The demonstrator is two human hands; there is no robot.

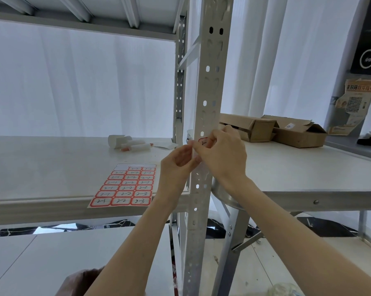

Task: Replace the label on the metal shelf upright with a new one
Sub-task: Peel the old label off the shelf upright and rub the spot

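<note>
A grey perforated metal shelf upright [210,86] runs top to bottom through the middle of the view. A red-bordered label [202,142] with handwriting lies against it at shelf height. My right hand [220,154] pinches this label with thumb and fingers. My left hand [178,165] is curled beside the upright, its fingertips touching the label's left edge. A sheet of red-bordered labels [126,185] with handwritten numbers lies on the shelf board [52,167] to the left, with one top-left label peeled off.
White paper rolls and pen-like sticks [129,144] lie at the back of the left shelf. Two open cardboard boxes [272,130] sit on the right table. A metal bowl [225,193] sits behind my right wrist. White curtains hang behind.
</note>
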